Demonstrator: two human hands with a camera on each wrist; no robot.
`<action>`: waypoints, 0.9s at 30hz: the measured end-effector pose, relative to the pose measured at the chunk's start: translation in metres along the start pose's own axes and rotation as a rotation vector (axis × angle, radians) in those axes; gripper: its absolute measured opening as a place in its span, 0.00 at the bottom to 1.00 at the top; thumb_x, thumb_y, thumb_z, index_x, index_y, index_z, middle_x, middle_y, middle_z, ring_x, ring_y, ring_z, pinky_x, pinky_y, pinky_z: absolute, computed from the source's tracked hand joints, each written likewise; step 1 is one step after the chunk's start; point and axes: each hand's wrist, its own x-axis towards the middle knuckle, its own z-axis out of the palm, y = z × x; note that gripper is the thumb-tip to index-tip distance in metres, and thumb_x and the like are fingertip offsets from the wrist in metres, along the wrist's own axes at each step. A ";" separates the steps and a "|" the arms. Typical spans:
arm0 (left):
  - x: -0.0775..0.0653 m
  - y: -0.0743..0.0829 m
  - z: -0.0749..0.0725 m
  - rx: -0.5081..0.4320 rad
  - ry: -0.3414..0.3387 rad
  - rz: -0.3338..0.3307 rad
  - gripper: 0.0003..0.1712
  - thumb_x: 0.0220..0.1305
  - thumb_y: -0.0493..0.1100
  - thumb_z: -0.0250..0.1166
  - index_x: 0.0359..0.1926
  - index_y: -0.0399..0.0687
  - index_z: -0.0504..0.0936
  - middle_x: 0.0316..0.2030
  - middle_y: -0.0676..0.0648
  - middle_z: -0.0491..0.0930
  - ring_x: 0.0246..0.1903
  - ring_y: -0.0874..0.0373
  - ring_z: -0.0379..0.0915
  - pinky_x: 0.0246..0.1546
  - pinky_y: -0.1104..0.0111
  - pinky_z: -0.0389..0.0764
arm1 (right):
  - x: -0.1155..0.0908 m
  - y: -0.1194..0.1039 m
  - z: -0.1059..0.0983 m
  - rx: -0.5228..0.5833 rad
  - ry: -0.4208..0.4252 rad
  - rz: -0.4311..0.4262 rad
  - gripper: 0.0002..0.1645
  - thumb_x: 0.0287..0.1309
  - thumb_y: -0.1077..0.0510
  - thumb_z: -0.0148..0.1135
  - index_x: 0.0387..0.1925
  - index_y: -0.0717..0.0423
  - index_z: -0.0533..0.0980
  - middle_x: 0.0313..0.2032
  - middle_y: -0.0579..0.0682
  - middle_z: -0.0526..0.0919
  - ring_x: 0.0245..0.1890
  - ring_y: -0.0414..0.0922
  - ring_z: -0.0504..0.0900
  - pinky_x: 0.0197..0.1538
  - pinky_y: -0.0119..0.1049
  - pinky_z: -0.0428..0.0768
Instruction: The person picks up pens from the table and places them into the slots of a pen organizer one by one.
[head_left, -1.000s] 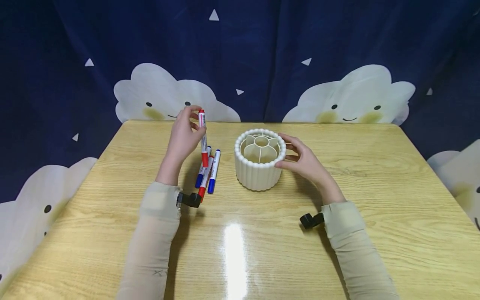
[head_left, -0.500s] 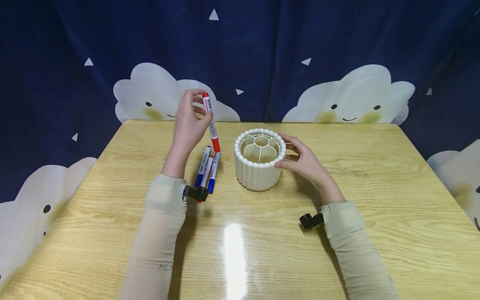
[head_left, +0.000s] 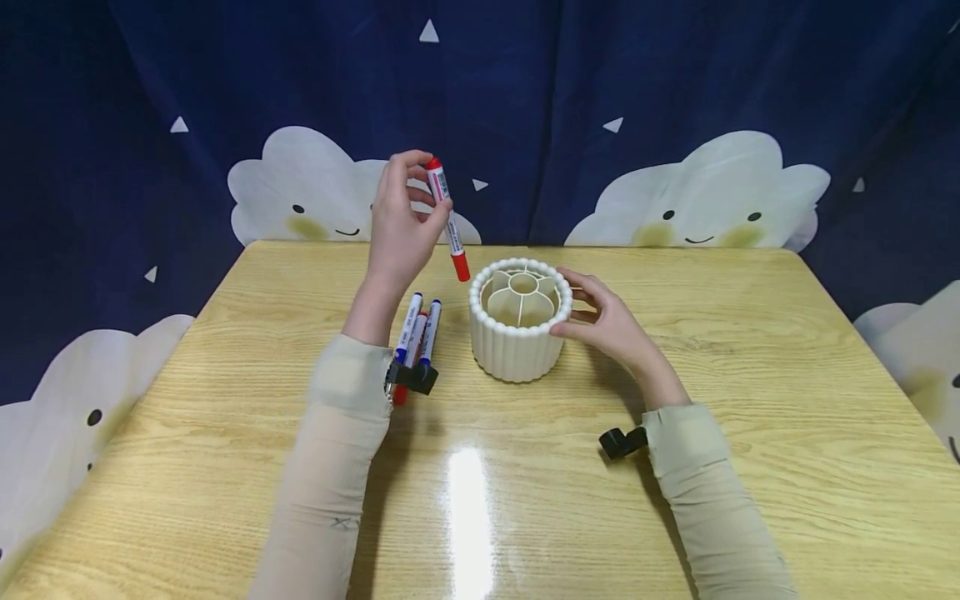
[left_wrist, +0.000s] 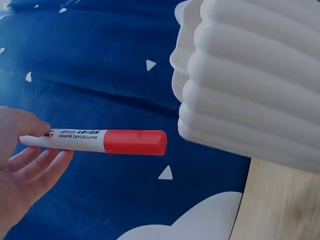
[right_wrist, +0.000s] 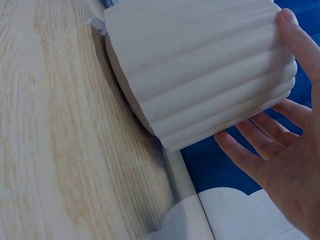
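Note:
In the head view my left hand [head_left: 405, 223] pinches a red-capped whiteboard marker [head_left: 455, 239] between thumb and fingers. The marker hangs in the air, tilted, its red cap end pointing down just left of the pen holder's rim. That white, ribbed, round pen holder [head_left: 517, 354] stands upright on the table, with a beaded rim and inner dividers. My right hand [head_left: 611, 323] grips its right side, thumb at the front of the rim and fingers behind. In the left wrist view the marker's red cap [left_wrist: 136, 142] is apart from the holder [left_wrist: 250, 85].
Left of the holder, several markers lie close together on the wooden table [head_left: 570, 508]: blue-capped ones [head_left: 431, 327] and a red-capped one [head_left: 414, 340], partly behind my left wrist camera [head_left: 416, 377]. A dark blue curtain [head_left: 517, 100] with clouds hangs behind the table.
My left hand has raised the red marker off the other markers and moved it right and away, toward the holder, its lower end swinging right. The right hand and holder have stayed put.

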 end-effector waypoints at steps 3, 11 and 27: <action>0.003 0.005 0.004 -0.011 0.007 0.010 0.26 0.56 0.35 0.61 0.56 0.46 0.63 0.46 0.45 0.69 0.36 0.62 0.71 0.34 0.77 0.77 | 0.000 0.000 0.000 0.002 0.002 -0.001 0.47 0.42 0.63 0.71 0.65 0.48 0.60 0.56 0.52 0.65 0.61 0.52 0.63 0.60 0.48 0.67; 0.009 0.019 0.018 -0.097 0.036 0.043 0.26 0.56 0.34 0.62 0.55 0.46 0.64 0.45 0.45 0.70 0.35 0.61 0.71 0.34 0.75 0.77 | 0.001 0.002 0.000 0.015 0.002 0.002 0.47 0.41 0.63 0.71 0.65 0.49 0.60 0.56 0.52 0.66 0.60 0.51 0.64 0.60 0.47 0.68; 0.005 0.034 0.053 -0.148 -0.016 0.140 0.25 0.56 0.36 0.62 0.53 0.44 0.63 0.46 0.44 0.69 0.36 0.60 0.72 0.34 0.75 0.77 | 0.001 0.000 0.000 0.015 0.003 0.010 0.48 0.41 0.62 0.71 0.65 0.51 0.60 0.60 0.51 0.64 0.60 0.51 0.64 0.60 0.49 0.67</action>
